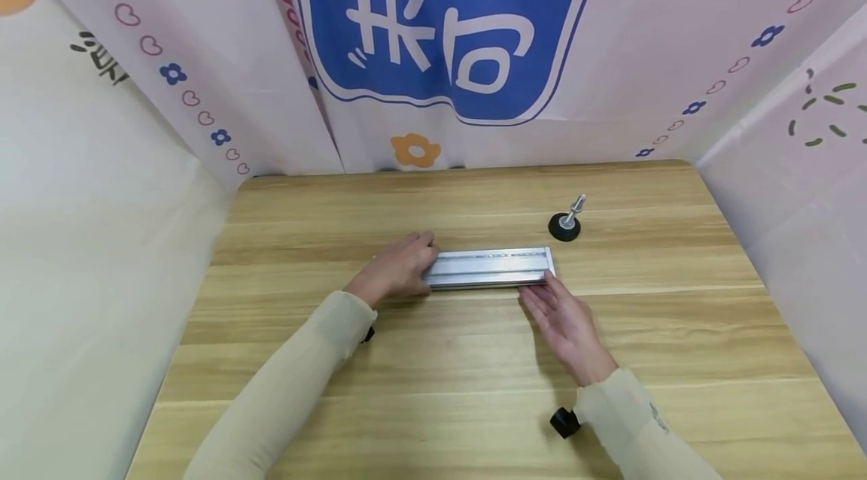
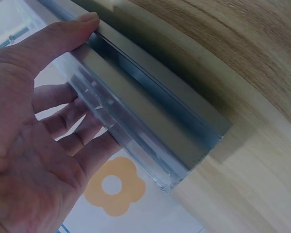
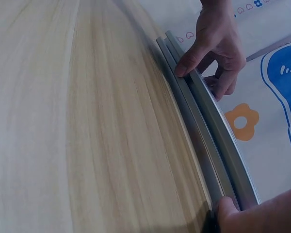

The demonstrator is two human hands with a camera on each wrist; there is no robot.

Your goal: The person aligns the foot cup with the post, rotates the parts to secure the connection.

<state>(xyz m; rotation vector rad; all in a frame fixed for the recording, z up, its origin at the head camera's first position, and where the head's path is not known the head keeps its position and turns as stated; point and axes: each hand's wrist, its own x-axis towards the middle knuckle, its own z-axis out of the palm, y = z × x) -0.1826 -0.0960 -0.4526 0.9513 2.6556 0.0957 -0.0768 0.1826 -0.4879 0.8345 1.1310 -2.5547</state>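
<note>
A silver slotted aluminium profile (image 1: pixel 489 265) lies crosswise between both hands near the middle of the table. My left hand (image 1: pixel 402 266) grips its left part; in the left wrist view the thumb lies across the slotted face and the fingers (image 2: pixel 98 148) reach the opposite side. At the other end my right hand (image 1: pixel 565 322) holds the corner, thumb on the near edge and the other fingers extended beneath. The right wrist view shows the profile (image 3: pixel 203 114) running from the left hand (image 3: pixel 218 46) down to the right thumb (image 3: pixel 226 206).
Behind the profile's right end stands a levelling foot (image 1: pixel 564 227) with a black round base and a tilted threaded stud. One small black part (image 1: pixel 564 423) lies beside the right sleeve, and another (image 1: pixel 369 334) peeks out by the left cuff. Printed cloth (image 1: pixel 271 119) hangs around the wooden table (image 1: pixel 460 390).
</note>
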